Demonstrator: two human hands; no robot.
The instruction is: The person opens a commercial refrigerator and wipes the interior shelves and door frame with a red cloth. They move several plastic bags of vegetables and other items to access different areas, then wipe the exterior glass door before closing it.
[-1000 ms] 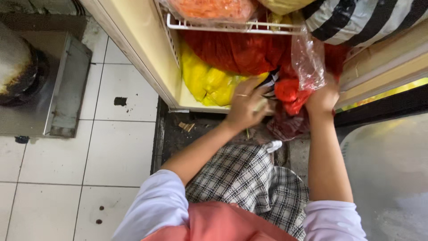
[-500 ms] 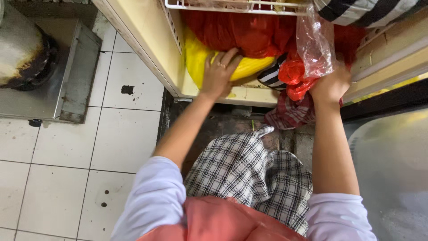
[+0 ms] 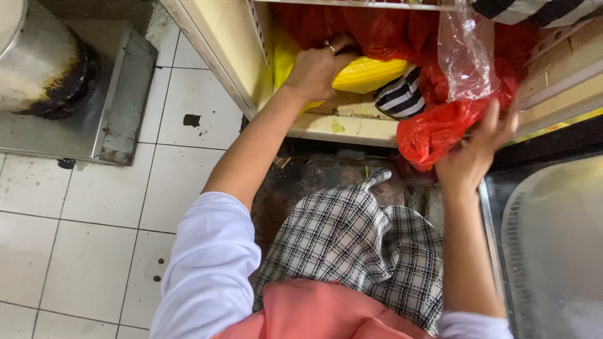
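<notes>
Left hand (image 3: 317,66) lay pressed, fingers curled, on yellow bag (image 3: 367,74). Right hand (image 3: 474,157) gripped red plastic bag (image 3: 440,129); clear bag (image 3: 468,53) and striped cloth (image 3: 401,97) crowded between.

Red bags (image 3: 377,31) and a yellow bag (image 3: 367,74) are crowding the cabinet (image 3: 217,56) opening, leaving little passage inward. A clear bag (image 3: 466,53) is hanging across the right side, with a red bag (image 3: 440,129) spilling over the shelf edge (image 3: 352,129). A striped cloth (image 3: 402,95) is blocking the centre. The tiled floor (image 3: 81,238) at left is lying open. A metal drum (image 3: 44,59) is occupying the far left corner.
</notes>
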